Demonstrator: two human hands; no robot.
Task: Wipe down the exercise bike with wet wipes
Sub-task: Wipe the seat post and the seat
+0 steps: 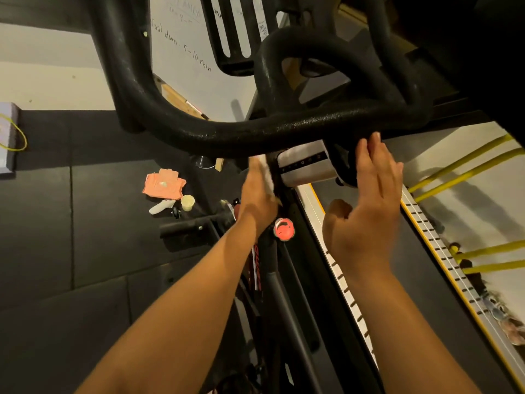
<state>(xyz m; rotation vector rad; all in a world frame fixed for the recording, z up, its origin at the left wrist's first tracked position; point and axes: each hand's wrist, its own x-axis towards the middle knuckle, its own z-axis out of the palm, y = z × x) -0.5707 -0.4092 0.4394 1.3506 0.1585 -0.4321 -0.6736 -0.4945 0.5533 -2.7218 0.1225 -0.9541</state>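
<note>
Bike handlebar (255,132) and post (289,207), wipe-down.
Left hand (257,196) presses wet wipe (267,175) on post, finger curl unclear; right hand (366,214) fingers straight, tips touching handlebar.

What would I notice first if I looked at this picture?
The big black handlebar curving across the top grabs you first. Just below it, the left hand presses a white wipe on the bike's post, and the open right hand reaches up to the bar. A bright red knob sits between the arms.
</note>
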